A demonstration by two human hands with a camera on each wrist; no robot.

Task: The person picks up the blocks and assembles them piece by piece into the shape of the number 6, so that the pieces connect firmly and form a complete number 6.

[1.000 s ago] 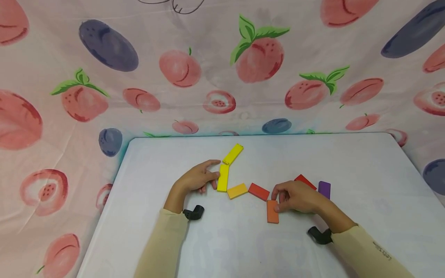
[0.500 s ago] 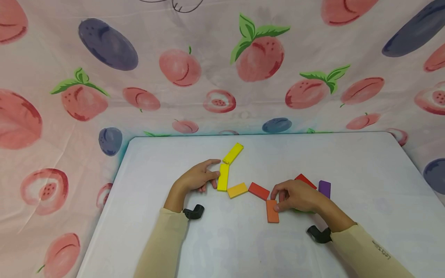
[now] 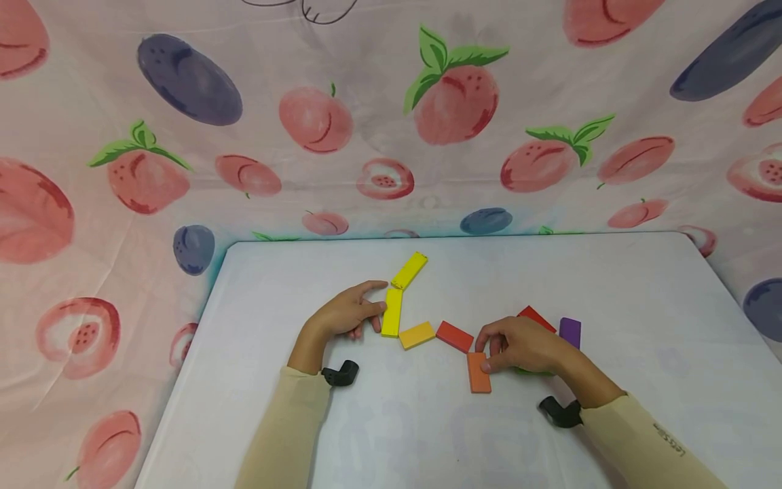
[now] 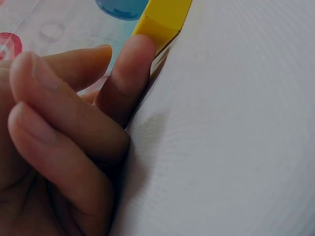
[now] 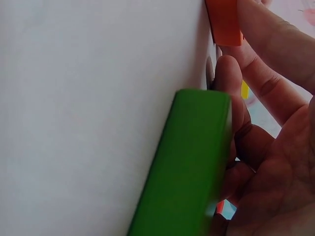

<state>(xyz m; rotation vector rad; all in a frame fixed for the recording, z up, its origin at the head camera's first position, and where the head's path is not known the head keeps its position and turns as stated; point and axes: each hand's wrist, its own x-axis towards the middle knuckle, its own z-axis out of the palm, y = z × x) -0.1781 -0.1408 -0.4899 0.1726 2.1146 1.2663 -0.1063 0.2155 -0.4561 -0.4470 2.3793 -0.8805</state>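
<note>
My right hand pinches an orange rectangular block at its upper end between thumb and index finger; the right wrist view shows the same block at the fingertips. My left hand lies beside the lower yellow block, its thumb touching that block's left side and its index finger stretched toward the upper yellow block. From the yellow pair a crooked row continues through an amber block and a red block to the orange one. Neighbouring ends meet or nearly meet.
Under and behind my right hand lie a green block, a second red block and a purple block, each partly hidden in the head view. The white table ends at a fruit-print cloth.
The orange block's upper end has shifted very slightly left with my right hand. My left hand and the other blocks stay where they were.
</note>
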